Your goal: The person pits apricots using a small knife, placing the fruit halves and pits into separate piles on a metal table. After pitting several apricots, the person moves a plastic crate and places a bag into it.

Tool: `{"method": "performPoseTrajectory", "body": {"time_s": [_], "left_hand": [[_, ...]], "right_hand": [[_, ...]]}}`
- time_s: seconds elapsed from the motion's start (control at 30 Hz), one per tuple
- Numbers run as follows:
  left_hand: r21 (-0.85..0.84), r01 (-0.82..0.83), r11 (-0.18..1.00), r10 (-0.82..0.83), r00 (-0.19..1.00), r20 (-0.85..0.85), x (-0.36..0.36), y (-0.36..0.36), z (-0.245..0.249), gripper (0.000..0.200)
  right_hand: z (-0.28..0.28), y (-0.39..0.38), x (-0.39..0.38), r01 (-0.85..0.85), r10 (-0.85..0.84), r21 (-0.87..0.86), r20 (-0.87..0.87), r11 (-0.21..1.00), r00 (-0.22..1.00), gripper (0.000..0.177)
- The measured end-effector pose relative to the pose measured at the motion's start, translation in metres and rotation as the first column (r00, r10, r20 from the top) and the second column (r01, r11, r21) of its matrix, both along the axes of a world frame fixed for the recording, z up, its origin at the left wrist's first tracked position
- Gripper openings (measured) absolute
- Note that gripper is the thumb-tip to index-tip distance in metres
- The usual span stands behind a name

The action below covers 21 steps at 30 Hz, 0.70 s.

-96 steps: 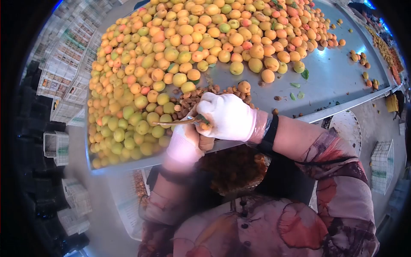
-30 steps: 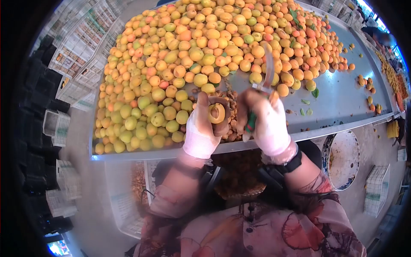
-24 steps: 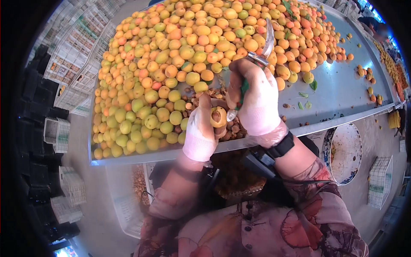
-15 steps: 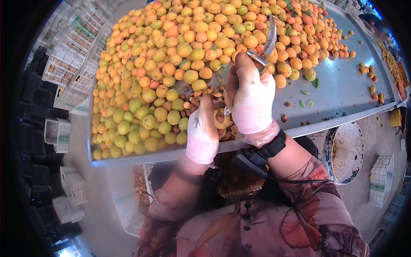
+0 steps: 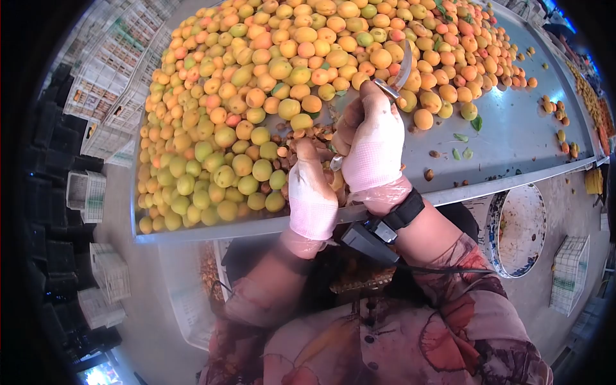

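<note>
- The left grip [image 5: 312, 192] is curled closed around the held fruit [image 5: 336, 181], which shows only as a yellow-orange edge beside the fingers; the rest is hidden.
- The right grip [image 5: 374, 138] is wrapped tightly around the handle of a knife [image 5: 404, 69]. The curved blade stands out past the thumb side of this grip, pointing up and away from the left grip, over the fruit heap [image 5: 269, 58].
- A shiny tip [image 5: 336, 163], probably the knife's other end, sticks out below the right grip, right by the held fruit. Whether it touches or has gone in, I cannot tell.
- Just beyond the left grip are brown bits [image 5: 319, 133] on the surface [image 5: 507, 135]; greener fruits lie to its left. To the right of the right grip are a few leaves [image 5: 461, 136].
- Off the surface, a round basin [image 5: 517, 231] stands below and to the right of the right grip.
- By the pose, the step in hand looks like working that tip at the held fruit, with the two grips close together.
- The next move calls for a firm but gentle left grip, fingers clear of the tip, and a small, controlled wrist turn from the right grip, with the blade kept pointing away.
</note>
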State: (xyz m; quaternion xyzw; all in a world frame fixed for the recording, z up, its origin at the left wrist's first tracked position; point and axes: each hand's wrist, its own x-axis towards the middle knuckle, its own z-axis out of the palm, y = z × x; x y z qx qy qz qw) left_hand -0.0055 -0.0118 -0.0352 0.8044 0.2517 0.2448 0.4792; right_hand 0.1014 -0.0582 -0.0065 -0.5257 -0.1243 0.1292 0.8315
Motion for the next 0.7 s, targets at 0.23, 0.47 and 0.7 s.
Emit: {"method": "performPoseTrajectory", "body": {"time_s": [0.23,0.47,0.7], "left_hand": [[0.048,0.041,0.998,-0.042,0.999,0.023,0.0,0.001,0.008,0.016],[0.05,0.102,0.993,-0.101,0.994,-0.04,0.002,0.002,0.011,0.02],[-0.065,0.187,0.98,-0.186,0.982,0.019,0.0,0.007,-0.014,0.036]], "right_hand": [[0.013,-0.004,-0.001,0.033,0.099,0.227,-0.543,0.973,0.834,0.03],[0.017,-0.008,-0.012,-0.145,0.142,-0.009,-0.129,0.989,0.981,0.015],[0.018,-0.008,-0.027,-0.273,0.251,0.105,0.179,0.956,0.951,0.015]]}}
